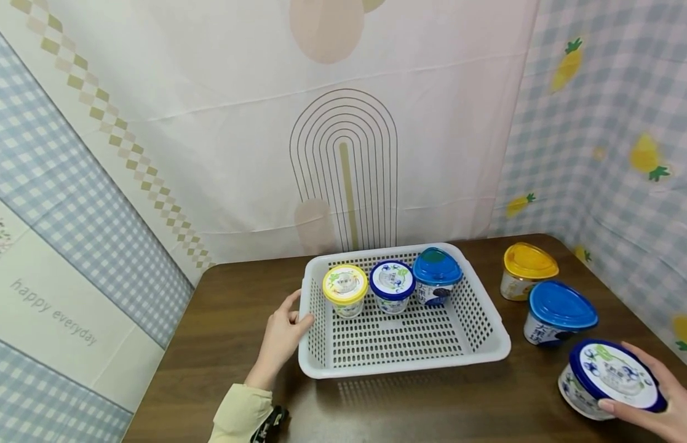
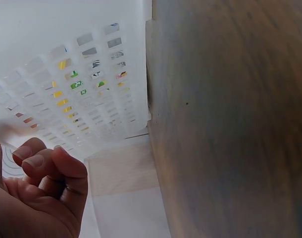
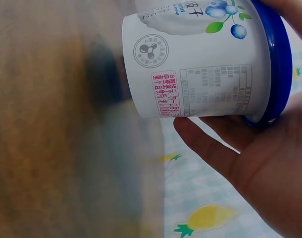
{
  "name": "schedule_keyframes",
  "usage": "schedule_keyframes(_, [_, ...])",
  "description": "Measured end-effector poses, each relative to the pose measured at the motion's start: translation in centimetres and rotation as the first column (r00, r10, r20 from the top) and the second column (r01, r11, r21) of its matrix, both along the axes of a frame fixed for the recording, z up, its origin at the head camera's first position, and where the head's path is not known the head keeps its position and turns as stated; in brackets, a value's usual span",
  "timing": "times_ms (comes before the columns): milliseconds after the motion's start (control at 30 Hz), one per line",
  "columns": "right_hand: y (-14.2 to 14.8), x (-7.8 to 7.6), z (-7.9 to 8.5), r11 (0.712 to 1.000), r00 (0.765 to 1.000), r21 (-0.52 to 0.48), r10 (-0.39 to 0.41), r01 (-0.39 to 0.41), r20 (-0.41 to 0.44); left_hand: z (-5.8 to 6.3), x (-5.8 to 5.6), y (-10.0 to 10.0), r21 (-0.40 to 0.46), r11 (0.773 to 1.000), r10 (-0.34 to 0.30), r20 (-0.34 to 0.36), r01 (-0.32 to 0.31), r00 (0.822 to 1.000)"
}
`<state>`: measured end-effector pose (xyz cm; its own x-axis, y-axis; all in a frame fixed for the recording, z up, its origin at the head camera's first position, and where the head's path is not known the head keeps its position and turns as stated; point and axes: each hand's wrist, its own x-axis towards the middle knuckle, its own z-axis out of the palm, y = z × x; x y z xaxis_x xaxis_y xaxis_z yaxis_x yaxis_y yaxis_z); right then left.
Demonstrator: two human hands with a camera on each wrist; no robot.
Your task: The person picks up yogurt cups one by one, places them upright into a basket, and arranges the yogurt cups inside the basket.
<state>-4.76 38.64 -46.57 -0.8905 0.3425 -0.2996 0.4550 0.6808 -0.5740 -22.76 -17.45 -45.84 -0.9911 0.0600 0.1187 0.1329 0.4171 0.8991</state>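
Note:
A white plastic basket [image 1: 398,369] with slotted walls stands on the table. My left hand [image 1: 286,329] grips its left rim, thumb over the top edge and the other fingers curled outside. In the basket's back row are a yellow-lidded tub [image 1: 345,289], a round tub with a dark blue lid [image 1: 392,286] and a tub with a blue, rounded-triangle lid [image 1: 436,274]. At the lower right, my right hand [image 1: 661,400] holds a blueberry-printed tub [image 1: 611,378] by its sides, thumb in front. This tub tilts, and its base [image 3: 133,74] is close over the table.
Right of the basket stand a tub with an orange-yellow lid [image 1: 528,264] and another with a blue rounded-triangle lid [image 1: 559,312], just behind the held tub. Cloth hangings [image 1: 238,154] enclose the brown wooden table [image 1: 221,320] at the back and sides.

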Motion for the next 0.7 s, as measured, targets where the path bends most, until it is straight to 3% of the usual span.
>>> schedule_keyframes(267, [-0.8, -0.4, 1.0, 0.999, 0.985, 0.053, 0.013, -0.004, -0.172, 0.1, 0.1, 0.0, 0.012, 1.000, 0.001, 0.007, -0.002, 1.000])
schedule_keyframes(467, [-1.7, -1.0, 2.6, 0.997, 0.956, 0.058, 0.057, -0.042, -0.289, 0.3, 0.1, 0.0, 0.016, 1.000, -0.010, -0.003, 0.010, 1.000])
schedule_keyframes(700, [-1.6, -2.3, 3.5, 0.989, 0.874, 0.040, 0.145, -0.143, -0.464, 0.3, 0.1, 0.1, 0.019, 1.000, -0.015, -0.001, 0.015, 1.000])
